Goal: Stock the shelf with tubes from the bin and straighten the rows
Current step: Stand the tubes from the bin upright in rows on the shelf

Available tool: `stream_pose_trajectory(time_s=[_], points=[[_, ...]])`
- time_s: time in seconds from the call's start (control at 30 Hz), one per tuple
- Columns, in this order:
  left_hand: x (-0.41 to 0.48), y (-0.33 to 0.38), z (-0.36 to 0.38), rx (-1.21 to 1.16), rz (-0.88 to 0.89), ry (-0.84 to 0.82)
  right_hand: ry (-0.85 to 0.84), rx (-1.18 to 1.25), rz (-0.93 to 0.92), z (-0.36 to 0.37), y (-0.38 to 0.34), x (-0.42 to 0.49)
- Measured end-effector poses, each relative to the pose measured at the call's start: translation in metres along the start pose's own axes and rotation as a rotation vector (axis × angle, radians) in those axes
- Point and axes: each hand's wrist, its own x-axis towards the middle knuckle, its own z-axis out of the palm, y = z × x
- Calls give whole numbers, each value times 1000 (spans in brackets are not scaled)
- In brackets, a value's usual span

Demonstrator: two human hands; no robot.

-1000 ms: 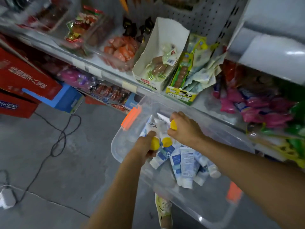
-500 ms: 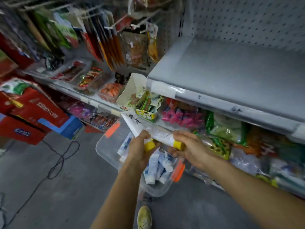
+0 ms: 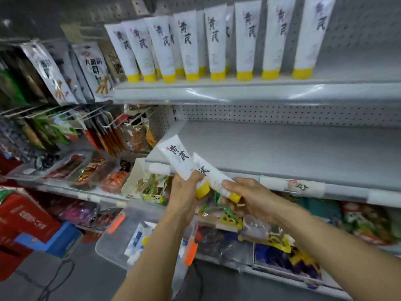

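Though yellow-capped, tubes (image 3: 178,158) (black Chinese calligraphy)

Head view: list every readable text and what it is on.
"黄芪": shelf tubes, and left tube, held by the left hand.
"大面筋": hanging pack.
"4", perhaps: shelf tag, blurred.
Right tube, held by the right hand: text partly covered.
Red box, bin tubes: too blurred to read.

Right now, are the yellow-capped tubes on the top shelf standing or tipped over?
Standing: the tubes on the top shelf all rest on their yellow caps, flat ends up; none lies down.
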Motion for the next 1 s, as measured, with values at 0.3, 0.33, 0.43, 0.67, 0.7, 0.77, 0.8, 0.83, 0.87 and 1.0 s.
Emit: stream_pose_trajectory(time_s=[0.3, 0.33, 0.43, 0.67, 0.7, 0.77, 0.8, 0.83, 0.87, 1.0], points=[[-19, 49, 57, 319, 185, -262, 227, -635, -195, -43, -54, -52], [-19, 52, 61, 323, 184, -285, 244, -571, -212, -50, -57, -59], [-21, 60, 76, 316, 172, -301, 308, -340, -319, -70, -68, -82], [-27, 78, 132, 268, 167, -385, 632, -245, -606, -119, -138, -112], [-27, 80, 140, 254, 167, -386, 679, -250, -635, -126, -150, -114], [-27, 83, 156, 235, 178, -389, 747, -279, -665, -142, -173, -115], [-27, 84, 162, 229, 183, -391, 776, -300, -670, -149, -182, -113], [-26, 84, 170, 222, 190, -390, 798, -326, -673, -159, -192, -110], [-25, 84, 177, 214, 196, -386, 812, -350, -669, -169, -200, -106], [-23, 83, 203, 217, 233, -368, 813, -449, -594, -202, -222, -76]])
